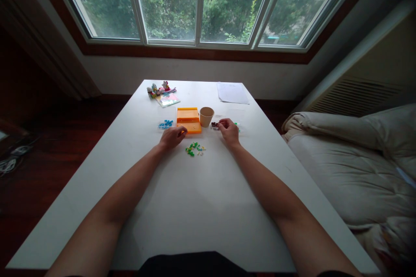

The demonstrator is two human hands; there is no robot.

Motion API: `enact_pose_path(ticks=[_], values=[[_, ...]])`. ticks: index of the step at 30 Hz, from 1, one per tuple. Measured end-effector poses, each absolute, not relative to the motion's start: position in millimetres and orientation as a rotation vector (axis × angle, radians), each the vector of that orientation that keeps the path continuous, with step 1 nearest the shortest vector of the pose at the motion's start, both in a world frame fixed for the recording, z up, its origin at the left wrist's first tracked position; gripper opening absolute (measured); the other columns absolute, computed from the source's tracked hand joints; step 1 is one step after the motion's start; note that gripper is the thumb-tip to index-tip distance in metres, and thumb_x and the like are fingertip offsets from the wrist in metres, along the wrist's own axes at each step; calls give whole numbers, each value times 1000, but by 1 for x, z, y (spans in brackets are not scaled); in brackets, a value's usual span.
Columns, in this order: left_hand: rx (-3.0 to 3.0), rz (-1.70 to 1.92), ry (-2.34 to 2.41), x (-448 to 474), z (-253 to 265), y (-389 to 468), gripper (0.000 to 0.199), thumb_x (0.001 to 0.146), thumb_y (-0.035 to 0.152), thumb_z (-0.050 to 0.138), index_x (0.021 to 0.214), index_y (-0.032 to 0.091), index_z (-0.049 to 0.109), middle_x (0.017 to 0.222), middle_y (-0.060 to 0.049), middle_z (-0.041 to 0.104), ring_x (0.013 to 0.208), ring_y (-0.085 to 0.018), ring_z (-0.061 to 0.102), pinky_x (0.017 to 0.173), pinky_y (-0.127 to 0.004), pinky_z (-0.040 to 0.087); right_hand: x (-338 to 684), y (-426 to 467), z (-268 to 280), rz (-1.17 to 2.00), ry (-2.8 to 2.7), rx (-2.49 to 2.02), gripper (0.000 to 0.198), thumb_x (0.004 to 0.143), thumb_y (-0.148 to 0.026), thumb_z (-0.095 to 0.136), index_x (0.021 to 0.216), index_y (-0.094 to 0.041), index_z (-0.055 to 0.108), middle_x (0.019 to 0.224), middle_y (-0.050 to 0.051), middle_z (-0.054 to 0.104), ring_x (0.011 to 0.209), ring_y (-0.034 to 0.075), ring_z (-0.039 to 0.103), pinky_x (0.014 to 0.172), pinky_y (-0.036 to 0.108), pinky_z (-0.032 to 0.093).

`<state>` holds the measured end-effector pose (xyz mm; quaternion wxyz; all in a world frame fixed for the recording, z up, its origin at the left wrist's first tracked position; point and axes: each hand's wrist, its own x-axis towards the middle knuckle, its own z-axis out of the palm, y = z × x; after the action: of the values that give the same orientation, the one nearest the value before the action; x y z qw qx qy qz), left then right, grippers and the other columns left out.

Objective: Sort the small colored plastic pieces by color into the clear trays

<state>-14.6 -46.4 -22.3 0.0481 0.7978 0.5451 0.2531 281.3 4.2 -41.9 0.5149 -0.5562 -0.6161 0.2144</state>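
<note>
Left hand (172,136) on tabletop (208,207), fingers curled at orange tray (189,120). Right hand (229,131) fingers pinch small dark piece (215,124). Green pieces (194,149) between hands.

We have one view only, from the head, looking forward and down over the table (208,199) toward the window (198,4) at 12 o'clock. Our forearms run in from 7 and 5 o'clock, and the hands sit well off near mid-frame. The bedding (357,160) fills 3 o'clock.
</note>
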Motion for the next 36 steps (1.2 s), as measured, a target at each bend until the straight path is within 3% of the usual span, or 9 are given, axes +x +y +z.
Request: enact_pose_path(ticks=[4,9,19,36], values=[[2460,770,1665,-14,-22,-47,27,93,37,48,97,24,71,71,-2,66,64,-17,57,62,-26,36,284,9,-47,596,-1419,-1319,35,83,-42,57,107,-19,65,84,5,72,73,19,66,71,32,52],[2476,747,1633,-6,-18,-52,29,94,38,47,95,22,72,70,-3,66,62,-16,57,60,-27,35,280,4,-45,557,-1463,-1289,27,84,-38,54,97,-19,68,82,5,72,76,19,66,73,32,52],[2600,506,1225,30,-8,-74,25,91,33,52,96,26,75,77,-2,72,68,-15,61,60,-24,37,274,-6,-40,566,-1555,-1290,27,86,-36,51,97,-20,69,75,2,69,68,17,62,67,29,50],[2602,397,1403,54,-10,-88,15,87,30,58,90,25,71,87,-6,74,77,-22,66,63,-28,41,270,-12,-39,573,-1627,-1233,24,84,-31,51,97,-20,68,77,2,70,69,17,63,70,30,50]])
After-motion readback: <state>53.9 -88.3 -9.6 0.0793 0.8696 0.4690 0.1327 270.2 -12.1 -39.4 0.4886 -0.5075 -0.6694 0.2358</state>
